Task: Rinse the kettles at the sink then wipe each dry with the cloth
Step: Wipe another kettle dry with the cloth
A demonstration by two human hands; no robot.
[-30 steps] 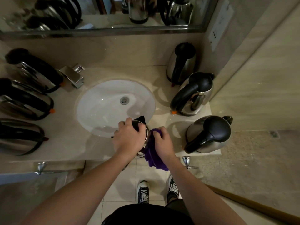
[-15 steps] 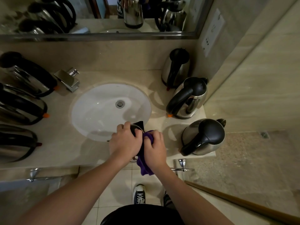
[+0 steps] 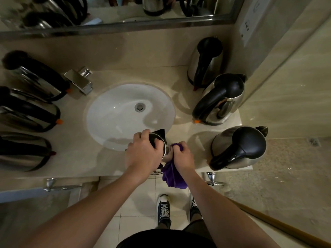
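Note:
A steel kettle with a black lid (image 3: 160,140) stands at the counter's front edge, just in front of the white sink (image 3: 114,122). My left hand (image 3: 143,153) grips it from above, fingers curled over the lid. My right hand (image 3: 182,156) holds a purple cloth (image 3: 172,176) bunched against the kettle's right side; the cloth's tail hangs below the counter edge. Most of the kettle's body is hidden by my hands.
Three steel kettles (image 3: 30,111) stand on the counter left of the sink, and three more (image 3: 223,101) on the right. A chrome tap (image 3: 80,81) sits at the sink's back left. A mirror runs along the back wall. A wall rises on the right.
My right hand with the cloth has shifted along the kettle's right side. My left hand has kept its hold on the lid. My view has moved slightly.

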